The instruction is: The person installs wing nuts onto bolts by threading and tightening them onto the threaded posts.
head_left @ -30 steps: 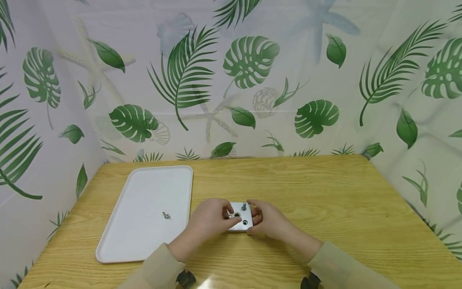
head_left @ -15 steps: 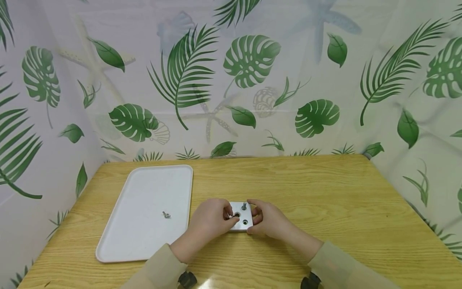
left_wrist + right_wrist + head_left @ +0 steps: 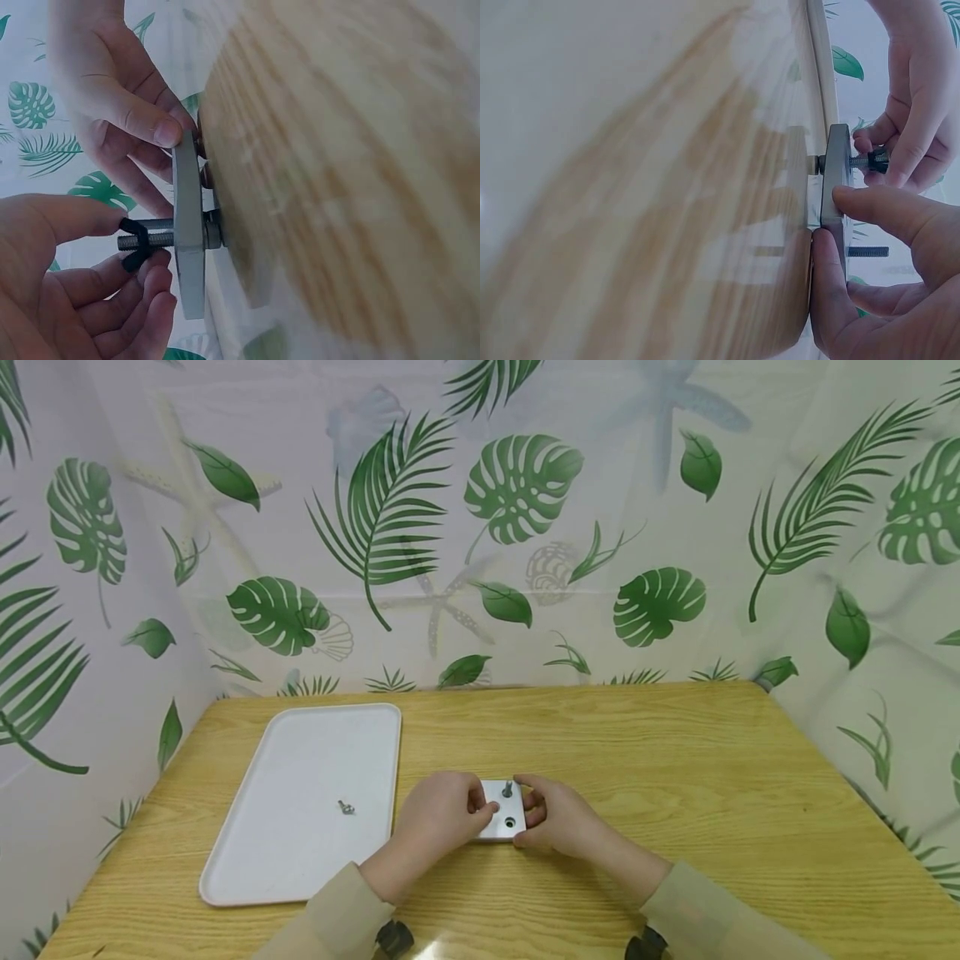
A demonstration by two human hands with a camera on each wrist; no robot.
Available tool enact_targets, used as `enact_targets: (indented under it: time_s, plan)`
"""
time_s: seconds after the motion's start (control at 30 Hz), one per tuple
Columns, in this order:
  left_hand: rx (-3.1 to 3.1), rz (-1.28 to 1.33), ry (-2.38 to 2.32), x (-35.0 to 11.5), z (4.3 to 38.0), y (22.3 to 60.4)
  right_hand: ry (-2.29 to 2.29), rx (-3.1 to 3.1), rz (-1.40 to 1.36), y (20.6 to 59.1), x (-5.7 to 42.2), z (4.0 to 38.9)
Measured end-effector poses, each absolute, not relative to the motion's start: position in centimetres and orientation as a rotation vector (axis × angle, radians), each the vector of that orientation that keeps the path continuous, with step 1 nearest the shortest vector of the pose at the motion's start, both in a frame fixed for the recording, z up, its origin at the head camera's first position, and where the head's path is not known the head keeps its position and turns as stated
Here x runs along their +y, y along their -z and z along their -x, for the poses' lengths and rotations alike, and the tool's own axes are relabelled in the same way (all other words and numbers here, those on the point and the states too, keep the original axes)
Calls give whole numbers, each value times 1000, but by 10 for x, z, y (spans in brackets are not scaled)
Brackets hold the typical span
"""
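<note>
A flat silver metal plate (image 3: 489,835) is held a little above the table, with bolts standing up through it. My left hand (image 3: 438,810) pinches a dark wing nut (image 3: 136,244) between thumb and fingers, on the threaded end of one bolt (image 3: 159,240). In the right wrist view the same wing nut (image 3: 879,159) shows at the far end of the plate. My right hand (image 3: 558,814) grips the plate's right edge, thumb on top and a finger beneath. Another bolt (image 3: 507,788) stands bare near its far right corner, and a hole (image 3: 510,822) shows nearer me.
A white tray (image 3: 300,860) lies to the left of my left hand on the wooden table (image 3: 675,760). On it rests a small metal fastener (image 3: 346,807). A leaf-patterned cloth (image 3: 555,635) hangs behind the table and along both sides.
My left thumb has drawn back and shifted slightly over the wing nut, covering the spot that showed dark before. The right hand and the plate stay in place.
</note>
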State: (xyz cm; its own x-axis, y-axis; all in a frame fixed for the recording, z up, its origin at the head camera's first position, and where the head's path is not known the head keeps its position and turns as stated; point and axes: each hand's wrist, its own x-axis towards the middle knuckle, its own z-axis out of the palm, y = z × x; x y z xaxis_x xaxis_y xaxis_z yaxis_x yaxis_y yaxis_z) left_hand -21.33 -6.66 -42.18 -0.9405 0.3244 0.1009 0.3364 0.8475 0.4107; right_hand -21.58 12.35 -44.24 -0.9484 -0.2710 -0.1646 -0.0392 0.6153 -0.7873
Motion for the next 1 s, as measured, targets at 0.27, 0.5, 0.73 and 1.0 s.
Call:
enact_targets:
  time_s: [0.27,0.5,0.73,1.0]
  plan:
    - [-3013,658,878,-71,214,420,1255,2579,263,442,124,215]
    - [-3004,750,1131,-80,219,426,1254,2577,263,444,125,216]
    - [-2988,806,1180,-86,220,425,1253,2575,251,444,124,215]
    - [-2980,904,1071,-88,222,425,1260,2566,274,443,125,216]
